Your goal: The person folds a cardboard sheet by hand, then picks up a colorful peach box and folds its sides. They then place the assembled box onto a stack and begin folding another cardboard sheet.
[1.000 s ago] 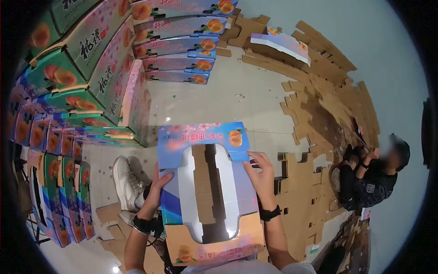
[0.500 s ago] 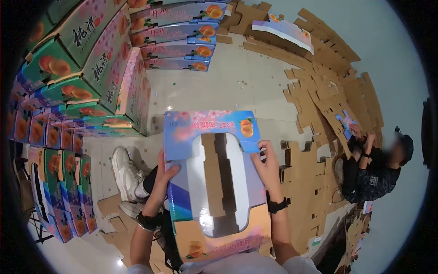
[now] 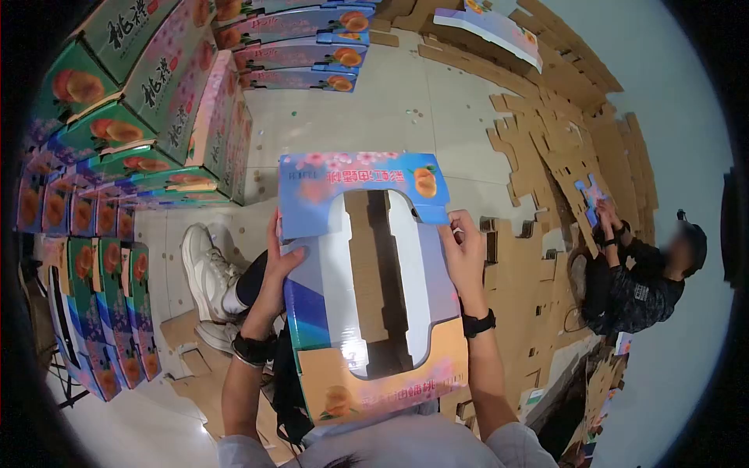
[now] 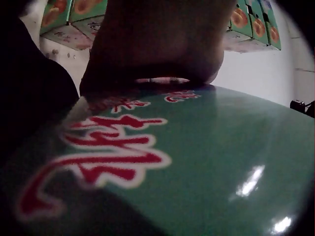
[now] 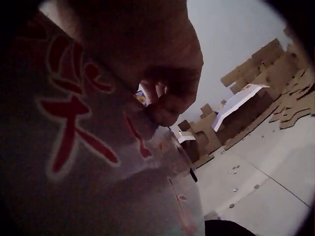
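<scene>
A colourful carton with a cut-out opening in its top is held in front of the body, a blue panel at its far end and an orange one at its near end. The left hand grips its left side, thumb on the top edge. On the opposite side, the right hand pinches the edge beside the corner of the blue panel. Close up in the left wrist view is the carton's green side with red lettering, the left hand against it. The right wrist view shows curled fingers of the right hand at the carton's edge.
Stacked fruit cartons stand at the left, with more upright cartons below them. Flat brown cardboard covers the floor at the right, where a seated person handles a colourful piece. A shoe is left of the carton.
The held carton and both hands sit higher in the head view, first shifting slightly right. The surroundings have shifted up too. The seated person's hands now hold a colourful piece.
</scene>
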Demonstrator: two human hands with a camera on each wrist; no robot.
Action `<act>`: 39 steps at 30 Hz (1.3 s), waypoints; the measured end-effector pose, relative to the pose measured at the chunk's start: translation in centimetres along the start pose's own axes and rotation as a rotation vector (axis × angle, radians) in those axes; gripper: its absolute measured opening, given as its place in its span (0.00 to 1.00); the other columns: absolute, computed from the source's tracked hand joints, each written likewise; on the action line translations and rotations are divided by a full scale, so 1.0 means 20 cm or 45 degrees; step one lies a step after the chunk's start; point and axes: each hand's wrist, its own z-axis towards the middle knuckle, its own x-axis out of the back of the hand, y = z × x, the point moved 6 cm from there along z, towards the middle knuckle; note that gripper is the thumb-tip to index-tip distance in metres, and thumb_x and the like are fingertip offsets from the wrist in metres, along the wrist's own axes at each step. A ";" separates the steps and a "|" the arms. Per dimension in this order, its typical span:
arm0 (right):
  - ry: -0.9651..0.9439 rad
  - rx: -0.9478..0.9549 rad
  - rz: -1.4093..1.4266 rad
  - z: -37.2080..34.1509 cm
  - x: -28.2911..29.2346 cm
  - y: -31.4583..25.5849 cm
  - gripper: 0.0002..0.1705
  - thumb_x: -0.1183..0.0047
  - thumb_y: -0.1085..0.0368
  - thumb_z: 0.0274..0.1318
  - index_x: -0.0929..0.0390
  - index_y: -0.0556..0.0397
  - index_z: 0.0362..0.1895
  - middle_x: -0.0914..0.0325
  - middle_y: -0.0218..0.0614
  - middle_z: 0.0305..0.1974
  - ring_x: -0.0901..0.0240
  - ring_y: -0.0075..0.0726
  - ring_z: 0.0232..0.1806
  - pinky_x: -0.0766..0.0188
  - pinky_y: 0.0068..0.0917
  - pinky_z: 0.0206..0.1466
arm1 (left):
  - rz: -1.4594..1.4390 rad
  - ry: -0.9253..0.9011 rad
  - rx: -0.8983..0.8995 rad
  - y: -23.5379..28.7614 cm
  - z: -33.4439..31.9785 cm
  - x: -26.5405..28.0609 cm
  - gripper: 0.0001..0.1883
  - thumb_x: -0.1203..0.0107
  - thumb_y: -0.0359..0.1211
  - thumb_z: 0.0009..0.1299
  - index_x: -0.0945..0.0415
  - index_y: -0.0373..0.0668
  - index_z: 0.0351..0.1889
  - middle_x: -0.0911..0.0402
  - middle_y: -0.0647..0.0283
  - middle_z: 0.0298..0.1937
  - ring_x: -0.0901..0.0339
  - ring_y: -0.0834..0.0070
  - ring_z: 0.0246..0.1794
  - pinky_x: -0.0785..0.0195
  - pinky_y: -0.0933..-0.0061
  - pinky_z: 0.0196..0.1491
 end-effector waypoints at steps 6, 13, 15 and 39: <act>0.001 0.065 -0.124 0.00 0.02 -0.09 0.07 0.47 0.69 0.56 0.30 0.60 0.31 0.30 0.40 0.19 0.36 0.31 0.18 0.39 0.28 0.22 | -0.120 0.000 0.002 -0.01 -0.01 0.01 0.46 0.46 0.43 0.62 0.61 0.48 0.74 0.52 0.54 0.72 0.50 0.63 0.70 0.53 0.64 0.68; 0.126 0.125 -0.082 -0.04 0.00 0.01 0.07 0.47 0.68 0.57 0.29 0.60 0.31 0.28 0.42 0.21 0.33 0.33 0.20 0.36 0.30 0.24 | 0.091 0.011 -0.121 0.11 -0.02 -0.07 0.46 0.44 0.43 0.62 0.61 0.51 0.74 0.46 0.52 0.68 0.45 0.63 0.67 0.50 0.63 0.66; 0.103 0.080 -0.057 -0.04 0.01 0.05 0.07 0.48 0.68 0.57 0.29 0.60 0.32 0.28 0.44 0.23 0.30 0.37 0.23 0.34 0.31 0.26 | 0.061 -0.006 -0.112 0.11 -0.02 -0.08 0.47 0.43 0.42 0.61 0.61 0.52 0.74 0.44 0.52 0.67 0.43 0.63 0.66 0.49 0.62 0.66; -0.007 0.111 0.081 0.06 -0.03 0.06 0.10 0.45 0.64 0.52 0.30 0.57 0.27 0.34 0.39 0.14 0.37 0.34 0.15 0.42 0.30 0.21 | -0.105 0.051 0.058 -0.05 -0.03 0.02 0.43 0.46 0.45 0.62 0.55 0.48 0.73 0.44 0.58 0.67 0.40 0.67 0.63 0.44 0.68 0.62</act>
